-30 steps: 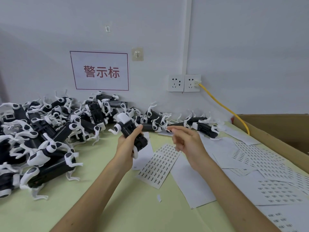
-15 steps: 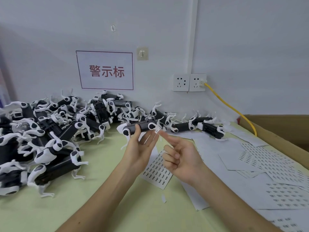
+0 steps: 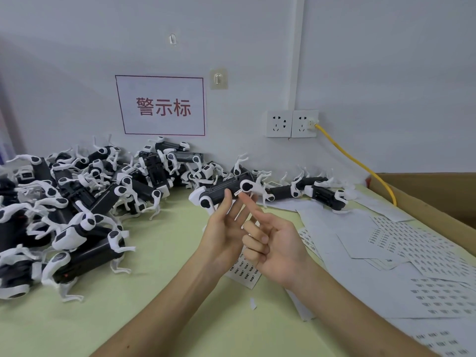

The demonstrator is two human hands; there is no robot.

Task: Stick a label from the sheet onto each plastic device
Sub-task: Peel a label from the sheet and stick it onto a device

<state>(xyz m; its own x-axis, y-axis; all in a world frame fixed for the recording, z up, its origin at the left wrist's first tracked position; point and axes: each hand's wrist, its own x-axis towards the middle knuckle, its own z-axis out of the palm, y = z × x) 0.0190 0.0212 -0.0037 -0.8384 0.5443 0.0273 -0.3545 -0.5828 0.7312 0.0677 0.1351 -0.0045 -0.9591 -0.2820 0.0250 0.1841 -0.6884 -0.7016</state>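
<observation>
The left hand (image 3: 226,234) holds one device (image 3: 221,194) up at chest height, level and side-on, pinched between the thumb in front and the fingers behind. I'd say that is to turn its dark flank toward the person and give something firm to press against. The right hand (image 3: 277,244) has its forefinger straight and the other fingers folded in, carrying nothing. The fingertip sits on a small white label (image 3: 239,194) at the device's upper edge, just beside a white leg joint. It looks like the rubbing-down stage, though whether the label is fully stuck I cannot tell.

The sheet (image 3: 246,273) lies flat on the desk (image 3: 159,313) right under the hands, near for the next peel. A pile (image 3: 77,202) of black-and-white devices crowds the left side back to the wall, and a few more (image 3: 324,193) trail off to the right. Which of them are labelled I cannot make out.

The desk is pale green. Other sheets (image 3: 417,243) overlap along its right side, next to a cardboard box (image 3: 438,194), and a paper scrap (image 3: 253,303) lies in front. The white wall carries a red-lettered sign (image 3: 161,105), a hook (image 3: 219,78) and two sockets (image 3: 291,124), one with a yellow cable (image 3: 360,163).
</observation>
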